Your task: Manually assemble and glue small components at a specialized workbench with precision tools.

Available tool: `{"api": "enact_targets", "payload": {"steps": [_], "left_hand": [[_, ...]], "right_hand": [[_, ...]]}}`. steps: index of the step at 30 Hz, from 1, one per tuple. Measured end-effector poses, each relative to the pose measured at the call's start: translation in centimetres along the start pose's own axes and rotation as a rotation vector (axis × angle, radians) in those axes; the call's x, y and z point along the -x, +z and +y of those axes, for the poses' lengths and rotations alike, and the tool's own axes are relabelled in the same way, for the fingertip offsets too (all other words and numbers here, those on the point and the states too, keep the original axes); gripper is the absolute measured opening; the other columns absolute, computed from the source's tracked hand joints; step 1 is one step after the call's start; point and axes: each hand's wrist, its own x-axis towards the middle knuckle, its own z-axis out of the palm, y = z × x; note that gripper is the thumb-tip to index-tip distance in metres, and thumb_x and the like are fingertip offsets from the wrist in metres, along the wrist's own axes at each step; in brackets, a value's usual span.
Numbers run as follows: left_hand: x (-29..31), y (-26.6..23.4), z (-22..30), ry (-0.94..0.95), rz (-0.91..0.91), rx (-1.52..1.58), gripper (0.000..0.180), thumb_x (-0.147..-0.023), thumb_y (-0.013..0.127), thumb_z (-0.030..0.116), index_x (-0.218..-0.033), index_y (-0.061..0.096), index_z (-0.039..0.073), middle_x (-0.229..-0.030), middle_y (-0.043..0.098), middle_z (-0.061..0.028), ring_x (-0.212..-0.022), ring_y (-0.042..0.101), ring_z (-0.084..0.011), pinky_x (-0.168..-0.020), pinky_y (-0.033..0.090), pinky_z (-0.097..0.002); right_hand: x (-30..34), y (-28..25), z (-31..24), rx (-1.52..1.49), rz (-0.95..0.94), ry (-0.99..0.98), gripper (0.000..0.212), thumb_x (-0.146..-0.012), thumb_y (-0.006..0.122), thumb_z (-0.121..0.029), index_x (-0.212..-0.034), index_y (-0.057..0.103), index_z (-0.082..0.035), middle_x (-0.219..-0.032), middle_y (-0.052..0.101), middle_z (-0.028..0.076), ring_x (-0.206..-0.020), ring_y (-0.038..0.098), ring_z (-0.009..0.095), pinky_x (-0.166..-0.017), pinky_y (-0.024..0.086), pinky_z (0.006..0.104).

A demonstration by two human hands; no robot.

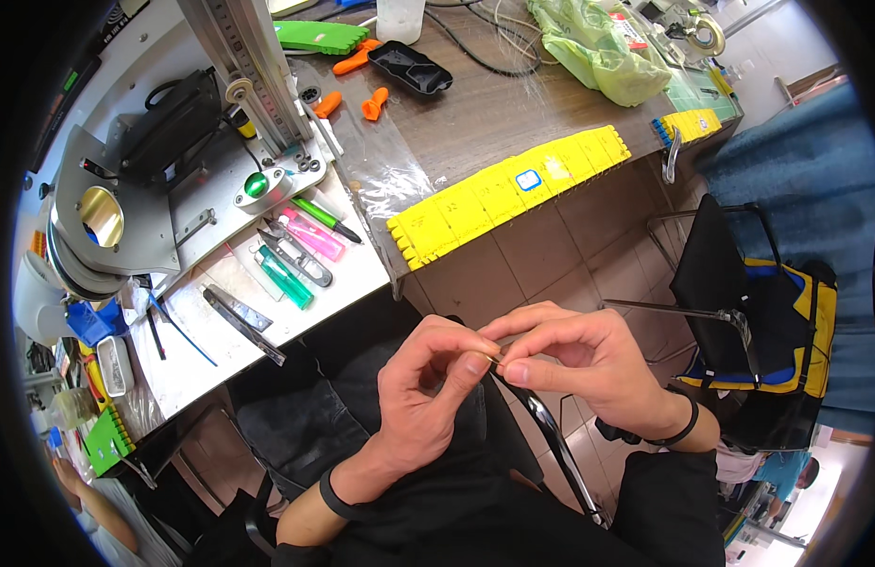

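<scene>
Above my lap, my left hand (432, 378) and my right hand (581, 357) meet fingertip to fingertip. Thumb and index finger of each are pinched on one tiny, thin, dark piece (496, 359) that spans the gap between them. It is too small for me to name, and the fingertips cover most of it. A black band circles each wrist. Nearest to the left hand, on the white bench top, lie metal tweezers (243, 323), a green lighter-like piece (284, 277), small thread snips (297, 253), a pink plastic piece (311, 234) and a green pen (326, 218).
A metal stand with a scaled column (237, 66) rises at the left. Yellow interlocking strips (513, 194) line the brown table's edge. Orange clips, a black tray (411, 68) and a green plastic bag (598, 47) rest farther back. A black chair (707, 283) stands at right; another person's arm (102, 506) shows lower left.
</scene>
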Motion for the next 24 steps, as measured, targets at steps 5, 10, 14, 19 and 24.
{"api": "enact_targets", "payload": {"steps": [5, 10, 14, 19, 24], "left_hand": [[0.0, -0.3, 1.1, -0.048, 0.071, -0.068, 0.02, -0.097, 0.064, 0.003, -0.117, 0.063, 0.001, -0.093, 0.06, -0.0018, -0.076, 0.051, -0.0028, -0.07, 0.041, -0.0188], [-0.6, -0.6, 2.2, -0.09, -0.019, -0.073, 0.031, -0.095, 0.067, 0.004, -0.124, 0.057, 0.001, -0.088, 0.06, 0.001, -0.07, 0.048, -0.002, -0.067, 0.04, -0.0184], [-0.7, -0.8, 2.2, -0.124, -0.055, -0.037, 0.033, -0.095, 0.068, 0.005, -0.125, 0.056, 0.001, -0.088, 0.061, 0.0008, -0.069, 0.05, -0.0016, -0.067, 0.04, -0.0177], [-0.5, -2.3, 2.1, -0.187, -0.219, 0.201, 0.039, -0.098, 0.062, 0.012, -0.133, 0.052, -0.004, -0.119, 0.066, -0.0139, -0.106, 0.064, -0.0168, -0.096, 0.048, -0.0295], [-1.3, -2.4, 1.3, -0.042, -0.229, 0.114, 0.052, -0.102, 0.053, 0.021, -0.144, 0.043, -0.007, -0.155, 0.037, -0.0241, -0.148, 0.031, -0.0289, -0.122, 0.019, -0.0407]], "right_hand": [[0.3, -2.5, -1.6, 0.121, 0.087, -0.153, 0.01, -0.089, 0.071, -0.003, -0.099, 0.072, 0.0, -0.131, 0.06, 0.016, -0.122, 0.055, 0.019, -0.102, 0.043, 0.0339], [-0.1, -2.5, -2.2, 0.328, -0.039, -0.182, 0.009, -0.087, 0.075, -0.007, -0.095, 0.076, -0.003, -0.13, 0.063, 0.016, -0.12, 0.058, 0.022, -0.105, 0.04, 0.038], [-1.2, -1.8, -1.4, 0.374, -0.171, -0.139, 0.01, -0.085, 0.078, -0.009, -0.094, 0.076, -0.005, -0.109, 0.072, 0.011, -0.111, 0.063, 0.021, -0.104, 0.042, 0.0378], [-0.6, -1.8, -3.5, 0.205, -0.125, -0.069, 0.009, -0.084, 0.077, -0.004, -0.091, 0.075, -0.001, -0.093, 0.073, 0.01, -0.092, 0.067, 0.02, -0.099, 0.045, 0.0396], [0.3, -2.0, -5.4, 0.132, -0.135, -0.189, 0.008, -0.081, 0.076, 0.001, -0.088, 0.074, -0.001, -0.09, 0.073, 0.011, -0.092, 0.067, 0.02, -0.098, 0.045, 0.0407]]}}
